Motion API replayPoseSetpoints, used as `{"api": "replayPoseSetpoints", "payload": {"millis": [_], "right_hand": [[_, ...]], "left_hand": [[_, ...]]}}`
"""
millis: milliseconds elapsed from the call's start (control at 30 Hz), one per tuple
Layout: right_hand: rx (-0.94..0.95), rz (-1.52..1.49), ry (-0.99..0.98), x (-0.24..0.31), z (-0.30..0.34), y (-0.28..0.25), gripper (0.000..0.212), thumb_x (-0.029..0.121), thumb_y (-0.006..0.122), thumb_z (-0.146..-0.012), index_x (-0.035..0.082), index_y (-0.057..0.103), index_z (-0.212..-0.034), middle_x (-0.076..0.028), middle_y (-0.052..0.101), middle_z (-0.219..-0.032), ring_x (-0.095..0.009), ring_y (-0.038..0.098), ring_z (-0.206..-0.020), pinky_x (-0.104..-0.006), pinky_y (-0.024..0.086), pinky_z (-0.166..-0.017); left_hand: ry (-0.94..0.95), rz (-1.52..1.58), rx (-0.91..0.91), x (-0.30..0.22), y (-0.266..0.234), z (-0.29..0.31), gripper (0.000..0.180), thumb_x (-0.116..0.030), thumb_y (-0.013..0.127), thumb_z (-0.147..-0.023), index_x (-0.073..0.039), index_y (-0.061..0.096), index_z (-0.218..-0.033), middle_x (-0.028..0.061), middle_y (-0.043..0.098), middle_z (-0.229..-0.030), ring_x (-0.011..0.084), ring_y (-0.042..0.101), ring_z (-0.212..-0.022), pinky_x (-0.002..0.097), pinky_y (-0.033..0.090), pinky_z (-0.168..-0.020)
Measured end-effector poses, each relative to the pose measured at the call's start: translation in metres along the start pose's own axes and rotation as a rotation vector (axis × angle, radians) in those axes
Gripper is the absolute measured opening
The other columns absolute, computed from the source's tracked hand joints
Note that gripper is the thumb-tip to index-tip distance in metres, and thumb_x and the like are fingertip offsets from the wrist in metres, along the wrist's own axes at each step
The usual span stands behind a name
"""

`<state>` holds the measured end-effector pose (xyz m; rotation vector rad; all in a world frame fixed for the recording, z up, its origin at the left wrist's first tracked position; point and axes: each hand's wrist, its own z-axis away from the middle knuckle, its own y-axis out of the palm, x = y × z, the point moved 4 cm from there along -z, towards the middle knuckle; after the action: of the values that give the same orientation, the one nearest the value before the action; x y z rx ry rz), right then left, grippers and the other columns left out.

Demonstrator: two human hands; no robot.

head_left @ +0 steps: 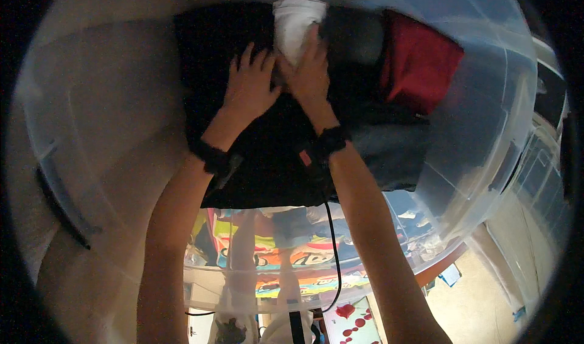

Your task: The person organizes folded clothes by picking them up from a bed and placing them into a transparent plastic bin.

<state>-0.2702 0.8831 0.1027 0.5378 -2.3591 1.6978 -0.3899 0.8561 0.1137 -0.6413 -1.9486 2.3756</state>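
Left hand [252,79]: I am seeing it lying open over the black cloth [261,167], back upward, its fingers fanned well apart and pointing far, its thumb sitting close to the right hand
Right hand [309,70]: it is reaching onto the white cloth [292,21], forefinger extending along the right edge and thumb standing apart on the left; from my end I am not managing to tell whether it is gripping or only touching
White cloth: it is lying at the far middle, tapering toward the right hand, its bulk stretching beyond the fingertips and sitting far and right of the left hand
Black cloth: it is spreading beneath both hands and nearer, around the wrists
Red cloth [421,64]: it is resting to the right, well apart from both hands
Wristbands [214,156]: dark ones are circling both wrists
Clear bin [486,155]: its walls are surrounding the cloths
Colourful fabrics [274,246]: I am viewing these on the near side
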Motion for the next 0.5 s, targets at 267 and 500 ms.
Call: {"api": "replayPoseSetpoints", "payload": {"millis": [267,500], "right_hand": [[0.454,-0.004,0.310,-0.015,-0.010,0.019,0.093,0.041,0.067,-0.069,0.013,0.010,-0.138,-0.025,0.039,-0.123,-0.041,0.054,-0.091,-0.0429,0.050,-0.068],[0.381,0.040,0.549,0.007,0.005,0.011,0.097,0.042,0.068,-0.067,0.013,0.008,-0.138,-0.024,0.039,-0.123,-0.040,0.054,-0.092,-0.0408,0.051,-0.067]], "left_hand": [[0.050,-0.194,0.309,-0.021,0.013,-0.015,0.039,-0.024,0.047,-0.083,0.000,0.052,-0.114,0.0156,0.051,-0.117,0.0370,0.024,-0.126,0.0515,0.010,-0.104],[0.083,0.169,0.321,0.016,0.037,-0.007,0.048,-0.034,0.047,-0.083,-0.001,0.048,-0.117,0.0150,0.044,-0.125,0.0343,0.010,-0.131,0.0495,0.002,-0.106]]}}
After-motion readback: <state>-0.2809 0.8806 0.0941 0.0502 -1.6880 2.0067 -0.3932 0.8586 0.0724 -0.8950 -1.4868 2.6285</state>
